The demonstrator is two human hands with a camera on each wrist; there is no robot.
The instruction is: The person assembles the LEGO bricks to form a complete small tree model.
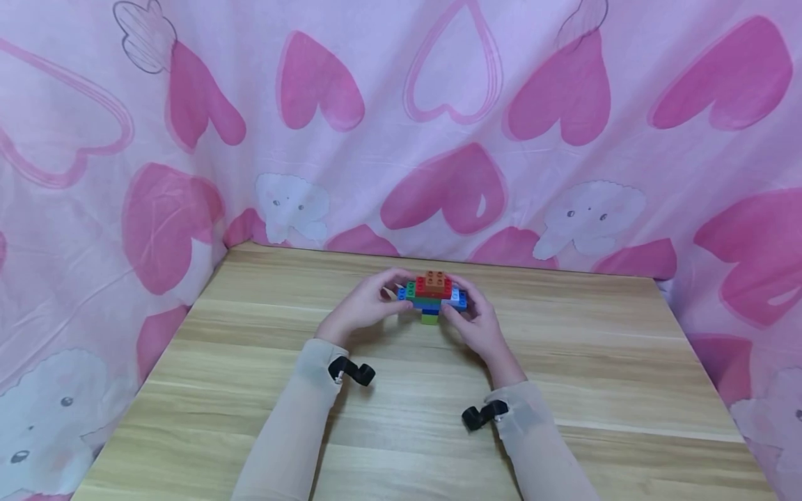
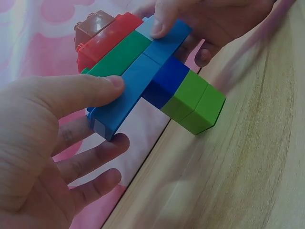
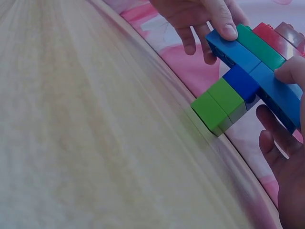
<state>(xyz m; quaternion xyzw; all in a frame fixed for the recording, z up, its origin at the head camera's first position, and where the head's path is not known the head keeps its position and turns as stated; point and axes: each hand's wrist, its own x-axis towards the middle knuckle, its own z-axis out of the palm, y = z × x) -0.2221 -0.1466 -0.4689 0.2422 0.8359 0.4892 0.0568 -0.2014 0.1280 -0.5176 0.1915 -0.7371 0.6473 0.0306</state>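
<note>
Between both hands stands a mushroom- or tree-shaped build of toy bricks (image 1: 429,304), near the back of the table. Its stem is two lime green bricks (image 2: 202,108) under a dark blue brick (image 2: 166,83). Across the stem lie lighter blue bricks (image 3: 236,53), then green and pale bricks, a red layer (image 2: 108,40) and a brown brick (image 1: 435,280) on top. My left hand (image 1: 366,306) pinches the left end, its thumb on the blue front face and its lower fingers spread. My right hand (image 1: 479,323) grips the right end the same way, thumb in front.
The wood-grain table (image 1: 401,424) lies under the forearms. A pink curtain (image 1: 376,160) with hearts hangs behind the table's back edge and along its sides. Each sleeve cuff carries a black wrist camera (image 1: 352,370).
</note>
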